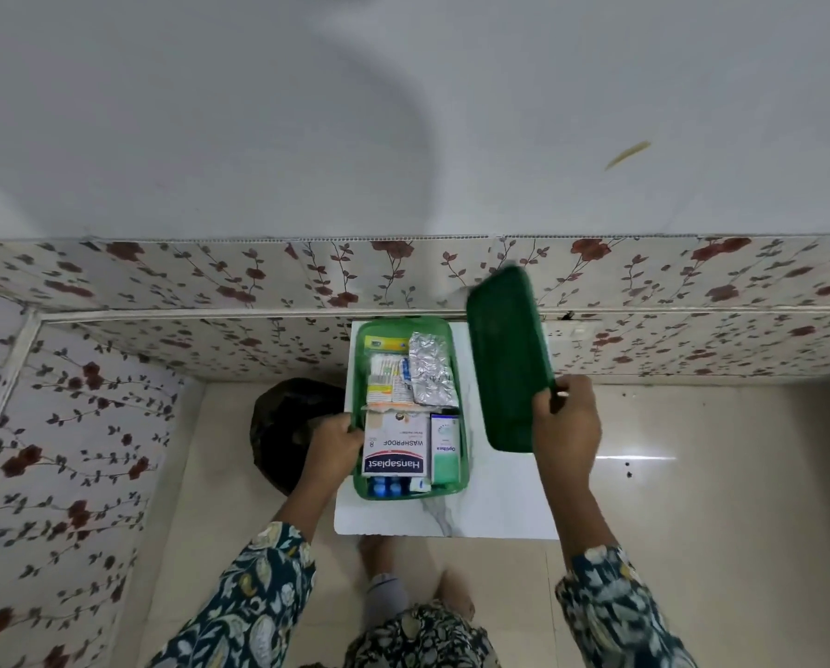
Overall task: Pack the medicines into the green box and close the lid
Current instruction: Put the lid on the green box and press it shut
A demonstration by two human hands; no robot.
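The right hand (567,426) is closed around the near end of the green lid (507,359), thumb on one face and fingers behind, holding it tilted up in the air just to the right of the box. The left hand (333,438) curls its fingers over the left rim of the green box (460,378), steadying it on the white marbled counter (495,508). The box looks full: a Hansaplast carton (394,445), a small teal-and-white carton (444,448), a foil blister strip (431,368), sachets and blue-capped bottles (386,486). I judge the lid light, stiff, slightly slick plastic, best gripped at its edges; the loaded box seems light too, but the thin walls may flex.
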